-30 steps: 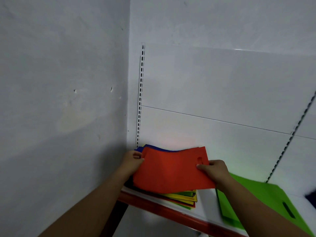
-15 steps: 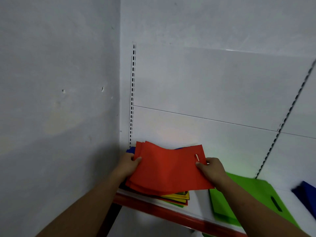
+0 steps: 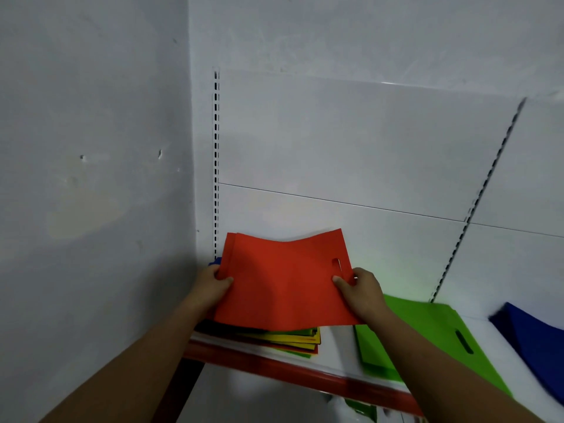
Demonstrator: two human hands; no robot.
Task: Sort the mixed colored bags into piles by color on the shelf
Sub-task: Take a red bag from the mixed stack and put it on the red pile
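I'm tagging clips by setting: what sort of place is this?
Likely a shop or stockroom corner: a white shelf with a red front edge, a slotted upright on white back panels like retail racking, and flat coloured bags piled there, one red bag held.

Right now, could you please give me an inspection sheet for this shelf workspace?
Surface: white shelf with a red front edge, set in a wall corner.
Job's things: red bag held above the mixed stack, whose yellow, green and red edges show; green bag lies flat to the right; blue bag at far right, blurred.
Clutter: a green item below the shelf edge, too blurred to identify.
Hands: left hand grips the red bag's left edge; right hand pinches its right edge near the handle slot.
Cables: nothing seen.
Surroundings: plain wall on the left; white back panels with a slotted upright.
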